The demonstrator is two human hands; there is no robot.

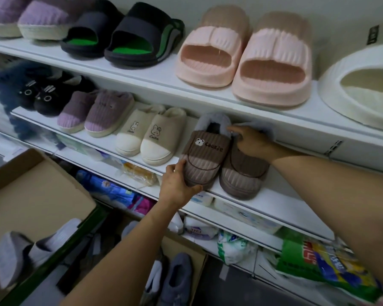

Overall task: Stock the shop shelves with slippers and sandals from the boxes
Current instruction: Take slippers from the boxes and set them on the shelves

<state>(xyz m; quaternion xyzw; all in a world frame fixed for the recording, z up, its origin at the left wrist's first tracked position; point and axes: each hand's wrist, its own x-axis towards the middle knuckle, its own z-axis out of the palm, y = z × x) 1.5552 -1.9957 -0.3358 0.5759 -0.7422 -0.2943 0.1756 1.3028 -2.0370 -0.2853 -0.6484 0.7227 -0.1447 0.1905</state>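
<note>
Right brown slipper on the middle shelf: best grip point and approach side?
Take the right brown slipper by its toe, from the front. The toe overhangs the shelf edge toward the person and is bare, while the right hand covers the furry heel opening. Its left flank sits against the Cookie slipper, which the left hand holds at the toe, so pinch top and sole rather than the sides.
</note>
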